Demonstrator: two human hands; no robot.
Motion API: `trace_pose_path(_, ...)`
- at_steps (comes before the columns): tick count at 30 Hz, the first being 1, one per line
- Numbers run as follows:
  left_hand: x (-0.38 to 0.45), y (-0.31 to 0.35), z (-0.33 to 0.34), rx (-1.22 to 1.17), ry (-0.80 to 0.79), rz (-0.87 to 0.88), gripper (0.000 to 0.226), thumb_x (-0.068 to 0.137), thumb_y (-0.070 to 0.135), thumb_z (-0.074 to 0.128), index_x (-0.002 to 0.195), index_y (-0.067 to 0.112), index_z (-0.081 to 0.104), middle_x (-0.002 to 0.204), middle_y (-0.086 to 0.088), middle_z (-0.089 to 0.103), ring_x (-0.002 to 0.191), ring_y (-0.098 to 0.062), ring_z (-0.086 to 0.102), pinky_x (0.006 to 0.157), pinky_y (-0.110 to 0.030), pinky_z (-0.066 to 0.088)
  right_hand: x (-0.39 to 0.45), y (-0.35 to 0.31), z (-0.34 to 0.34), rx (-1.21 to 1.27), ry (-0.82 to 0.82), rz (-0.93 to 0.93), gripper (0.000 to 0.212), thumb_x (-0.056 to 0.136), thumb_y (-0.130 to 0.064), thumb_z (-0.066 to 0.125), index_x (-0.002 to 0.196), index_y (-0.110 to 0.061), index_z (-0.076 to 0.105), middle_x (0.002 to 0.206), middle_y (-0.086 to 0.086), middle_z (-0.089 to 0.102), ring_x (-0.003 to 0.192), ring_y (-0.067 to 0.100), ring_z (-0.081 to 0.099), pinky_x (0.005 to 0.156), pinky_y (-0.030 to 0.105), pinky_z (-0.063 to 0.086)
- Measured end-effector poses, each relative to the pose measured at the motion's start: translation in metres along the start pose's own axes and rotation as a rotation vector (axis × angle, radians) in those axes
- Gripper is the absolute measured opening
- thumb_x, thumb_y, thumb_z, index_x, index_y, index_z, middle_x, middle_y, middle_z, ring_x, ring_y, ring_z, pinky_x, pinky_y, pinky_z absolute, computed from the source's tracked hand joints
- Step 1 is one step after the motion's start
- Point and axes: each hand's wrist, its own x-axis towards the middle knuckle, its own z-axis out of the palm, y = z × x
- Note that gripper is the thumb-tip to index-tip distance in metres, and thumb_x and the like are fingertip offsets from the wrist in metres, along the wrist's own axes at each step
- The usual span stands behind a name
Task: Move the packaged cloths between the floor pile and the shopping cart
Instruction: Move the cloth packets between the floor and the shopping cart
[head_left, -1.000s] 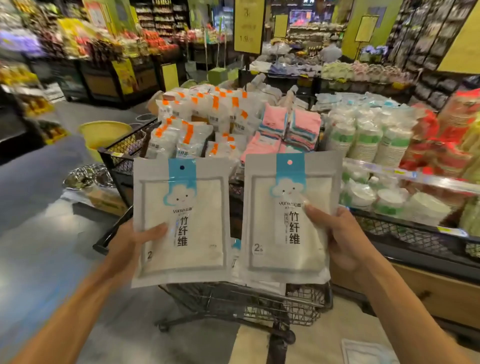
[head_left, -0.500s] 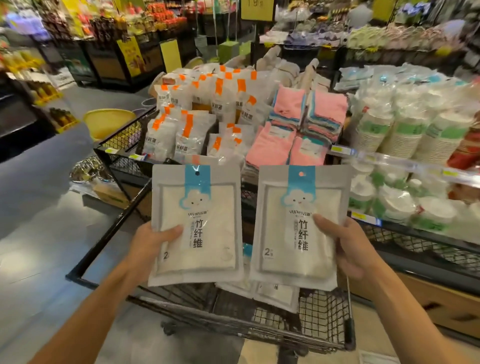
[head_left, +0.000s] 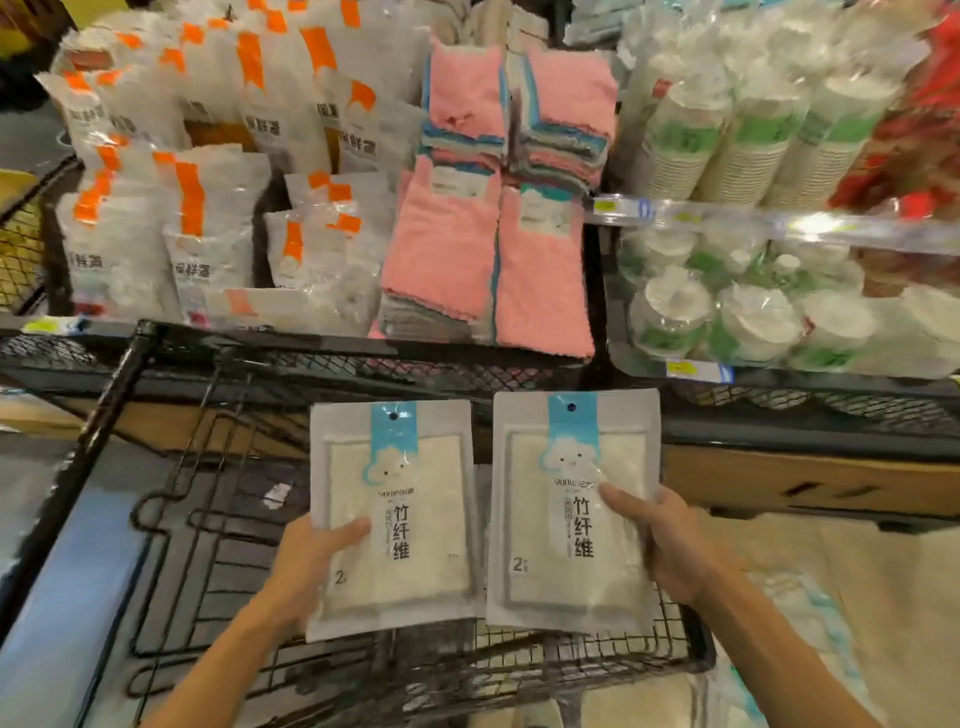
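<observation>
I hold two packaged cloths side by side over the black wire shopping cart (head_left: 171, 525). Each pack is a grey-white pouch with a blue header strip and a cloud face. My left hand (head_left: 306, 561) grips the left pack (head_left: 400, 514) at its lower left edge, thumb across the front. My right hand (head_left: 670, 545) grips the right pack (head_left: 566, 514) at its right edge, thumb on the label. Both packs are upright and low inside the cart's basket. What lies under them in the cart is hidden.
Behind the cart a shelf holds white pouches with orange strips (head_left: 192, 218), stacked pink cloths (head_left: 488, 260) and wrapped paper cups and bowls (head_left: 737, 317). A wooden base panel (head_left: 810, 483) runs below the right shelf. Pale floor and more packs (head_left: 815, 623) show at the right.
My view has tipped down and closer to the cart. Both hands have lowered the two packs from above the cart rim down into the basket.
</observation>
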Motion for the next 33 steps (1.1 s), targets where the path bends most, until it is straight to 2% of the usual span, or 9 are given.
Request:
trace_pose_path(4, 0.060, -0.039, 0.003, 0.075, -0.033, -0.096, 0.016, 0.092, 0.000, 0.065, 0.103, 0.011, 0.071, 0.095, -0.008, 0.079, 0.084, -0.026, 0.077, 0.072, -0.043, 0.060, 0.042, 0.048, -0.011, 0.000, 0.069, 0.060, 0.048, 0.087, -0.012, 0.070, 0.132, 0.001, 0.060, 0.123, 0.025, 0.071, 0.114, 0.045, 0.069, 0.100, 0.065, 0.052)
trace_pose_path(8, 0.121, -0.085, 0.002, 0.118, -0.051, -0.159, 0.016, 0.092, 0.001, 0.066, 0.105, 0.011, 0.070, 0.095, -0.005, 0.080, 0.088, -0.028, 0.077, 0.073, -0.044, 0.059, 0.094, 0.097, -0.022, 0.061, 0.115, 0.120, 0.046, 0.093, -0.008, 0.065, 0.137, 0.000, 0.056, 0.130, 0.026, 0.068, 0.120, 0.045, 0.066, 0.104, 0.068, 0.047)
trace_pose_path(14, 0.197, -0.154, 0.007, 0.166, -0.042, -0.223, 0.020, 0.090, 0.003, 0.071, 0.107, 0.011, 0.072, 0.098, -0.005, 0.079, 0.090, -0.026, 0.076, 0.078, -0.042, 0.060, 0.174, 0.159, -0.034, 0.003, 0.151, 0.216, 0.043, 0.092, -0.010, 0.067, 0.133, 0.001, 0.060, 0.125, 0.023, 0.072, 0.115, 0.042, 0.070, 0.101, 0.062, 0.053)
trace_pose_path(16, 0.217, -0.171, 0.012, 0.199, -0.048, -0.225, 0.016, 0.090, 0.003, 0.071, 0.103, 0.013, 0.073, 0.094, -0.003, 0.080, 0.085, -0.020, 0.077, 0.072, -0.035, 0.059, 0.198, 0.175, -0.039, -0.026, 0.161, 0.252, 0.041, 0.092, -0.010, 0.068, 0.131, 0.002, 0.060, 0.121, 0.022, 0.073, 0.111, 0.041, 0.071, 0.094, 0.058, 0.057)
trace_pose_path(18, 0.235, -0.190, 0.014, 0.227, -0.041, -0.260, 0.016, 0.090, 0.004, 0.071, 0.105, 0.010, 0.074, 0.098, -0.005, 0.079, 0.088, -0.021, 0.076, 0.074, -0.034, 0.059, 0.218, 0.189, -0.044, -0.056, 0.181, 0.268, 0.038, 0.092, -0.009, 0.070, 0.127, 0.003, 0.063, 0.117, 0.022, 0.075, 0.106, 0.040, 0.073, 0.086, 0.053, 0.061)
trace_pose_path(22, 0.265, -0.223, 0.017, 0.216, 0.025, -0.313, 0.021, 0.088, 0.009, 0.075, 0.109, 0.004, 0.071, 0.106, -0.014, 0.077, 0.093, -0.029, 0.075, 0.081, -0.039, 0.060, 0.254, 0.216, -0.049, -0.117, 0.214, 0.293, 0.036, 0.089, -0.015, 0.076, 0.121, -0.001, 0.068, 0.112, 0.018, 0.077, 0.102, 0.037, 0.076, 0.096, 0.060, 0.056)
trace_pose_path(26, 0.282, -0.239, 0.027, 0.240, 0.123, -0.323, 0.027, 0.089, 0.013, 0.076, 0.112, 0.009, 0.062, 0.104, -0.004, 0.070, 0.098, -0.021, 0.065, 0.085, -0.034, 0.049, 0.276, 0.235, -0.049, -0.185, 0.219, 0.229, 0.049, 0.084, -0.026, 0.081, 0.125, -0.003, 0.065, 0.112, 0.016, 0.077, 0.100, 0.036, 0.076, 0.092, 0.058, 0.059)
trace_pose_path(30, 0.294, -0.254, 0.027, 0.251, 0.158, -0.318, 0.050, 0.084, 0.016, 0.082, 0.130, 0.006, 0.062, 0.115, -0.015, 0.074, 0.099, -0.030, 0.071, 0.089, -0.042, 0.058, 0.287, 0.249, -0.045, -0.351, 0.352, 0.119, 0.029, 0.091, -0.018, 0.076, 0.118, -0.010, 0.071, 0.102, 0.007, 0.080, 0.095, 0.028, 0.077, 0.085, 0.052, 0.063)
trace_pose_path(33, 0.292, -0.254, 0.030, 0.377, 0.150, -0.265, 0.036, 0.089, 0.022, 0.076, 0.122, 0.015, 0.062, 0.113, -0.012, 0.072, 0.097, -0.034, 0.071, 0.089, -0.051, 0.059, 0.292, 0.258, -0.040, -0.476, 0.510, 0.072, 0.036, 0.088, -0.017, 0.080, 0.120, -0.008, 0.064, 0.107, 0.003, 0.076, 0.095, 0.026, 0.075, 0.081, 0.048, 0.064)
